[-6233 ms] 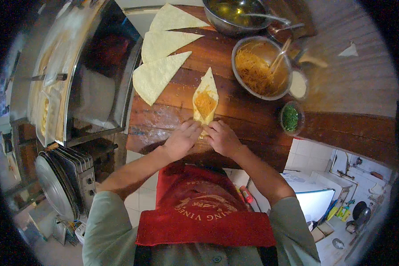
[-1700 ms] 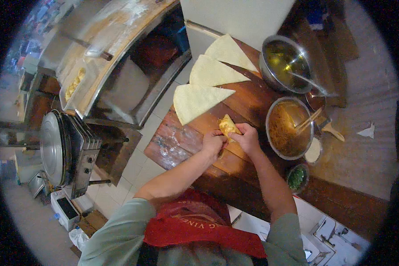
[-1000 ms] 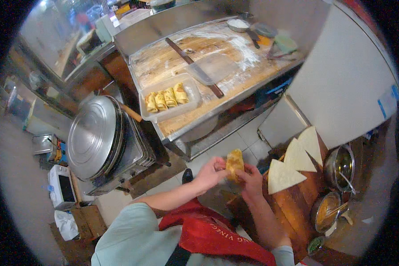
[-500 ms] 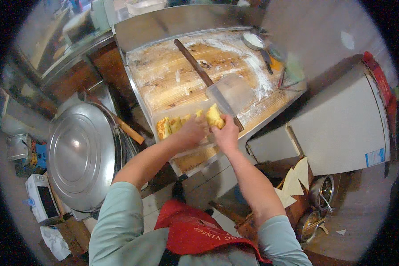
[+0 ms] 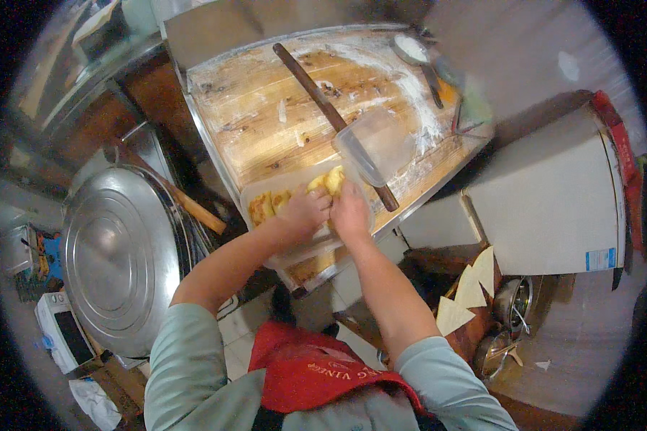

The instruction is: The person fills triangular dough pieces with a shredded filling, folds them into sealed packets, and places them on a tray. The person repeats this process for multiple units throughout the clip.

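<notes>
A clear plastic box [image 5: 260,185] stands at the near edge of the floured wooden board, with several yellow, brown-patched rolls of cooked dough [image 5: 260,207] lined up inside. My right hand [image 5: 351,210] is closed on a yellow roll [image 5: 331,179] at the box's right end. My left hand [image 5: 303,214] reaches into the box beside it, fingers bent among the rolls; what they grip is hidden. Just beyond the right hand lies a clear plastic lid [image 5: 384,140].
A long dark rolling pin [image 5: 305,82] crosses the board [image 5: 244,115], partly under the lid. A bowl of flour [image 5: 410,49] stands at the far right. On the left is a large round metal lid [image 5: 115,251]; at the right, a white cabinet-like unit [image 5: 553,201] and flat dough triangles [image 5: 471,287].
My right hand has brought its roll down and left into the box's right end, against the others. My left hand stays among the rolls. The whole view has shifted slightly.
</notes>
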`<move>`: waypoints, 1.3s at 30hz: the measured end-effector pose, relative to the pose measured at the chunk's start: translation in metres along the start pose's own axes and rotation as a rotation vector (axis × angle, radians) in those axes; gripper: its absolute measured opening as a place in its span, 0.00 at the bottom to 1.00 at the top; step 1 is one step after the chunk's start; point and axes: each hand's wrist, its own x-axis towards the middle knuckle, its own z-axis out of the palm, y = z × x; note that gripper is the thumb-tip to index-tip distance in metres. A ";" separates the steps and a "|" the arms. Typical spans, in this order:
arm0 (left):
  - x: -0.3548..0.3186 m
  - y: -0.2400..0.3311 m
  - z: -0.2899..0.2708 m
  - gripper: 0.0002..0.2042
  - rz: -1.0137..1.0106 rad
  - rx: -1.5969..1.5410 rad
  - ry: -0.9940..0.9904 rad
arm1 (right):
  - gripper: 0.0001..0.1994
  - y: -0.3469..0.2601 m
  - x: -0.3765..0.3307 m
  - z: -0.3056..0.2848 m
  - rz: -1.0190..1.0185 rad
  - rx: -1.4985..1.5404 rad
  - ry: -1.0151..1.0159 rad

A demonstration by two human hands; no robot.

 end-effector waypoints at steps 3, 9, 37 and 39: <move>-0.006 0.001 -0.019 0.23 -0.004 -0.028 -0.130 | 0.14 0.008 0.002 0.013 0.012 -0.045 -0.054; -0.008 -0.014 -0.005 0.25 0.044 -0.131 -0.026 | 0.07 0.004 0.035 -0.010 -0.114 -0.315 -0.409; -0.087 0.243 0.035 0.10 -0.365 -1.306 -0.036 | 0.21 0.295 -0.336 -0.125 1.179 0.370 0.289; -0.081 0.264 0.045 0.10 -0.333 -1.282 -0.090 | 0.25 0.324 -0.368 -0.142 1.265 0.009 0.263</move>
